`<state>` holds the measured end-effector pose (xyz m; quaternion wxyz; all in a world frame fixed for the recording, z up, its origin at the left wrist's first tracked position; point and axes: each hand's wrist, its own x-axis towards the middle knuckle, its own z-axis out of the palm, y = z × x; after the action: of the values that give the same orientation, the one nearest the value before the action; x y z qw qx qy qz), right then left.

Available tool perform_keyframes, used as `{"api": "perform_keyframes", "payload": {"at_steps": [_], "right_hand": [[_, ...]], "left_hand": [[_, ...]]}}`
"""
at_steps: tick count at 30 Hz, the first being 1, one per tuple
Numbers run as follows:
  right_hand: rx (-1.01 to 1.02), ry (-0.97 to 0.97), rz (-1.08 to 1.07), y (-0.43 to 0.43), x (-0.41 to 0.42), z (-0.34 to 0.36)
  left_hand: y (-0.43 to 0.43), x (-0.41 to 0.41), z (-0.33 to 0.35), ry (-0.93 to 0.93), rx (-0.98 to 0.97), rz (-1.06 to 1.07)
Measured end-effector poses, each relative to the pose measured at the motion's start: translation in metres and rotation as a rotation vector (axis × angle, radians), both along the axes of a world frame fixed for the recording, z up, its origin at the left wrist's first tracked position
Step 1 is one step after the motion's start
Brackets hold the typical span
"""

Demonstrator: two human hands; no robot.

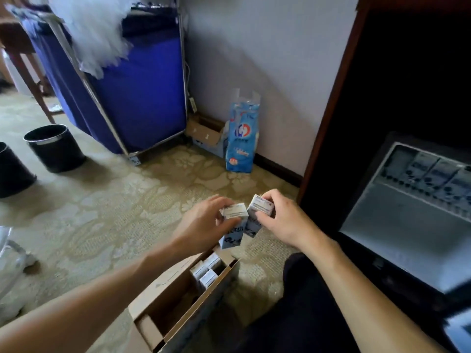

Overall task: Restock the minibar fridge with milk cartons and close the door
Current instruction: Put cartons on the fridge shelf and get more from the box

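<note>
While both hands hang above the pale carpet [114, 200] with its woven flower pattern, each one holds a small rectangular milk carton. The left hand [201, 225] has fingers and thumb curled around the top of the left carton [233, 233], a blue and white paper box that stands almost upright. The right hand [283, 220] pinches the flat top of the right carton [260, 210], which is tilted. The two cartons are side by side, but I cannot tell if they touch.

Just under them lies a long brown cardboard box [163, 289], open on top, with several packed cartons [207, 272] standing at its far end. On the right, inside a dark wooden cabinet [328, 110], the minibar fridge [395, 238] shows its smooth grey inside, and a row of cartons [433, 174] stands at the back.

Near the wall stand a glossy blue and white plastic bag [242, 138], a small open carton box [204, 128] and a blue fabric cart [142, 98] with a metal frame. Two round black bins [54, 149] stand at the left.
</note>
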<state>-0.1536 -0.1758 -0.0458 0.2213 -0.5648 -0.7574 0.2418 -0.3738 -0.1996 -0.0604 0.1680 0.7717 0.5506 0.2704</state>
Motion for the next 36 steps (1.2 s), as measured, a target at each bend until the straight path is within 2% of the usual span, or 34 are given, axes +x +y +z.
{"api": "perform_keyframes", "payload": {"at_steps": [7, 17, 24, 28, 36], "right_hand": [[0.061, -0.014, -0.221, -0.003, 0.110, 0.025], [0.087, -0.024, -0.448, -0.029, 0.237, 0.032], [-0.038, -0.147, -0.515, 0.003, 0.307, -0.018], [-0.116, -0.190, -0.546, 0.035, 0.339, -0.061], [-0.108, -0.156, -0.684, 0.092, 0.383, -0.149]], "left_hand": [[0.051, 0.112, 0.041, 0.049, 0.093, -0.179], [0.092, 0.262, 0.065, 0.148, -0.012, -0.393], [0.132, 0.345, 0.003, 0.172, -0.059, -0.407], [0.159, 0.381, -0.046, 0.218, -0.015, -0.410], [0.211, 0.443, -0.137, 0.273, -0.104, -0.452]]}}
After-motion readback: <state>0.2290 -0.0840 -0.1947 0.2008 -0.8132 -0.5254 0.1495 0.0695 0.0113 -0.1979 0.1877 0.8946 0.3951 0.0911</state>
